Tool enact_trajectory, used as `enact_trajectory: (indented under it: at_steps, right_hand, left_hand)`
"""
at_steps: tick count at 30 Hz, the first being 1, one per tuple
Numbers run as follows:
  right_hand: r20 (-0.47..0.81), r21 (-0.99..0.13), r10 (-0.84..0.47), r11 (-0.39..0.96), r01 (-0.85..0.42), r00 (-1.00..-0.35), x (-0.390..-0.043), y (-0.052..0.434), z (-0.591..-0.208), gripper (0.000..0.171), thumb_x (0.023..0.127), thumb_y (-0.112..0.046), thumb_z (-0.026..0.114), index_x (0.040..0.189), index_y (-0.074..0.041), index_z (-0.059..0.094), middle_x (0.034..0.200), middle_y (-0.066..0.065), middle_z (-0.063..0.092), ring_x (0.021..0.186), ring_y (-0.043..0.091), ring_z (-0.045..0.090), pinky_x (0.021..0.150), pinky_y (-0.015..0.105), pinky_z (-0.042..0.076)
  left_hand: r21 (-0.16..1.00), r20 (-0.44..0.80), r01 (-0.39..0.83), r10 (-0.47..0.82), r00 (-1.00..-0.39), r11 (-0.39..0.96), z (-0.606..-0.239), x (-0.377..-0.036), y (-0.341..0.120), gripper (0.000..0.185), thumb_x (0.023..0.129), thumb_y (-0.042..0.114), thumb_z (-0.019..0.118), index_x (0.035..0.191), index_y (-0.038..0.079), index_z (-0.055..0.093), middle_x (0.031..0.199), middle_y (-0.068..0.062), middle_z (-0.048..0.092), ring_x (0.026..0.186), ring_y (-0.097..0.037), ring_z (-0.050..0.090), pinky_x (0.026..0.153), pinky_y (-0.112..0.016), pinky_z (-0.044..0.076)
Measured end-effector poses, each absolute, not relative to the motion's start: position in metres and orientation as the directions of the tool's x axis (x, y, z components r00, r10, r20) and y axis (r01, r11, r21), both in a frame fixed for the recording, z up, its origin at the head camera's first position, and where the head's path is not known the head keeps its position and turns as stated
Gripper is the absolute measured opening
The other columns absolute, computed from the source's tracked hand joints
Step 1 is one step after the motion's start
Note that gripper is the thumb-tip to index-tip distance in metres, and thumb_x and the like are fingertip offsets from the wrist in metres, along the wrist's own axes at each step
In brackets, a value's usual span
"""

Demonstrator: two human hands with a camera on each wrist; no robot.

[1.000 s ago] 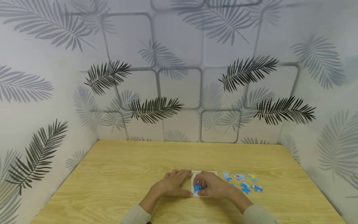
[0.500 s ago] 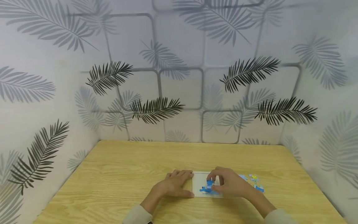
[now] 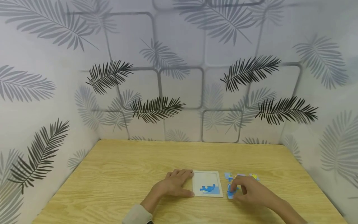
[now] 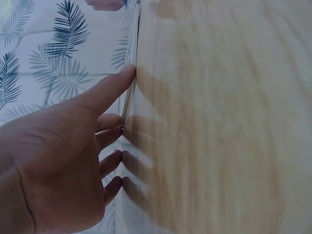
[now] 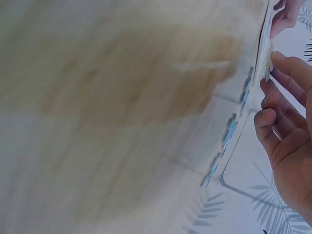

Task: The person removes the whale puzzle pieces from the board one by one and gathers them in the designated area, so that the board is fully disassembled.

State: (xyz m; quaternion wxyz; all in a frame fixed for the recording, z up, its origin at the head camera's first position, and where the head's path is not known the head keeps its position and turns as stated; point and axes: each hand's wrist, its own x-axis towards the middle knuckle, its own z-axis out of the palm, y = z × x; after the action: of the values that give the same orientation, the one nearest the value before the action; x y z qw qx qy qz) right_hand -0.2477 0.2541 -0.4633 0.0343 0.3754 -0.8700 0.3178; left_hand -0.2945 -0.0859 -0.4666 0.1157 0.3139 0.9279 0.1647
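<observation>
A shallow square puzzle tray (image 3: 202, 179) with a pale raised border lies on the table, a blue printed patch (image 3: 213, 190) in its lower right and a darker blue shape (image 3: 207, 188) overlapping it. Spread along the tray's left side, my left hand (image 3: 174, 184) touches the border with thumb and fingertips; the left wrist view shows the thumb against the thin edge. To the tray's right, my right hand (image 3: 253, 190) pinches a blue jigsaw piece (image 3: 230, 194) between thumb and fingers, low over the table. Its fingers partly cover the piece.
Behind the right hand lie more jigsaw pieces: a light blue one (image 3: 228, 175) and one with a yellow sun (image 3: 254, 176). Others are partly hidden by the hand. The wooden table (image 3: 139, 158) meets a leaf-patterned wall (image 3: 179, 124) at the back.
My right hand has moved rightward from over the tray to beside it, with a blue jigsaw piece in its fingers. The left hand has stayed at the tray's left edge.
</observation>
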Motion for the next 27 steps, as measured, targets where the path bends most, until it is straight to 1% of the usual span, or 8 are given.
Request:
enact_trajectory:
  at_steps: [5, 8, 9, 12, 14, 16, 22, 27]
  right_hand:
    - [0.259, -0.515, -0.632, 0.549, -0.658, -0.730, -0.240, 0.261, -0.468, 0.015, 0.084, -0.021, 0.077, 0.091, -0.029, 0.065, 0.083, -0.015, 0.061, 0.062, -0.005, 0.045, 0.076, 0.016, 0.047]
    - [0.274, -0.485, -0.638, 0.554, -0.676, -0.720, -0.238, 0.263, -0.472, 0.018, 0.083, -0.022, 0.078, 0.091, -0.031, 0.064, 0.084, -0.018, 0.060, 0.069, -0.001, 0.054, 0.101, 0.013, 0.035]
    - [0.291, -0.477, -0.643, 0.545, -0.690, -0.709, -0.238, 0.263, -0.472, 0.020, 0.082, -0.020, 0.079, 0.092, -0.030, 0.064, 0.083, -0.017, 0.060, 0.070, 0.001, 0.055, 0.102, 0.010, 0.032]
    - [0.350, -0.453, -0.660, 0.503, -0.736, -0.665, -0.240, 0.263, -0.473, 0.024, 0.079, -0.014, 0.081, 0.091, -0.027, 0.064, 0.084, -0.014, 0.059, 0.071, 0.006, 0.056, 0.092, 0.008, 0.040]
    - [0.367, -0.453, -0.665, 0.483, -0.749, -0.650, -0.241, 0.262, -0.471, 0.024, 0.078, -0.013, 0.082, 0.090, -0.026, 0.065, 0.085, -0.012, 0.058, 0.071, 0.006, 0.055, 0.075, 0.012, 0.046]
    - [0.362, -0.473, -0.666, 0.472, -0.744, -0.653, -0.242, 0.260, -0.470, 0.023, 0.078, -0.013, 0.081, 0.090, -0.025, 0.067, 0.085, -0.009, 0.058, 0.066, 0.004, 0.048, 0.059, 0.016, 0.044]
    - [0.269, -0.585, -0.632, 0.493, -0.645, -0.727, -0.248, 0.244, -0.467, 0.018, 0.085, -0.019, 0.076, 0.101, -0.021, 0.068, 0.094, -0.005, 0.063, 0.068, 0.001, 0.051, 0.059, 0.021, 0.047]
    - [0.210, -0.667, -0.625, 0.471, -0.577, -0.752, -0.254, 0.226, -0.470, 0.030, 0.088, -0.022, 0.073, 0.116, -0.014, 0.065, 0.104, 0.001, 0.067, 0.065, 0.002, 0.052, 0.057, 0.023, 0.048]
  left_hand:
    - [0.385, -0.115, 0.539, 0.618, -0.778, 0.749, -0.464, -0.293, -0.086, 0.082, 0.085, 0.061, 0.063, 0.151, 0.020, 0.035, 0.155, 0.005, 0.032, 0.140, -0.025, 0.030, 0.111, -0.054, 0.025]
    - [0.383, -0.113, 0.542, 0.620, -0.777, 0.748, -0.463, -0.293, -0.086, 0.082, 0.086, 0.060, 0.063, 0.151, 0.020, 0.035, 0.155, 0.005, 0.032, 0.139, -0.025, 0.030, 0.111, -0.053, 0.025]
    - [0.382, -0.110, 0.543, 0.621, -0.776, 0.747, -0.463, -0.293, -0.086, 0.082, 0.086, 0.060, 0.063, 0.151, 0.020, 0.035, 0.155, 0.005, 0.032, 0.139, -0.025, 0.030, 0.111, -0.053, 0.025]
    - [0.382, -0.102, 0.549, 0.624, -0.774, 0.744, -0.463, -0.294, -0.086, 0.081, 0.086, 0.060, 0.063, 0.151, 0.020, 0.035, 0.155, 0.004, 0.032, 0.138, -0.025, 0.031, 0.111, -0.053, 0.025]
    - [0.379, -0.097, 0.553, 0.626, -0.774, 0.743, -0.463, -0.295, -0.087, 0.081, 0.086, 0.060, 0.063, 0.151, 0.019, 0.035, 0.155, 0.004, 0.033, 0.138, -0.025, 0.031, 0.111, -0.053, 0.026]
    - [0.384, -0.097, 0.551, 0.626, -0.774, 0.741, -0.463, -0.295, -0.087, 0.082, 0.086, 0.060, 0.063, 0.151, 0.019, 0.036, 0.155, 0.005, 0.033, 0.138, -0.025, 0.031, 0.110, -0.053, 0.026]
    - [0.388, -0.100, 0.546, 0.623, -0.776, 0.742, -0.465, -0.294, -0.087, 0.081, 0.086, 0.059, 0.064, 0.151, 0.019, 0.036, 0.154, 0.005, 0.034, 0.138, -0.024, 0.031, 0.110, -0.054, 0.026]
    - [0.399, -0.102, 0.541, 0.622, -0.776, 0.740, -0.465, -0.293, -0.086, 0.081, 0.086, 0.058, 0.064, 0.150, 0.018, 0.036, 0.154, 0.005, 0.034, 0.138, -0.025, 0.031, 0.110, -0.054, 0.025]
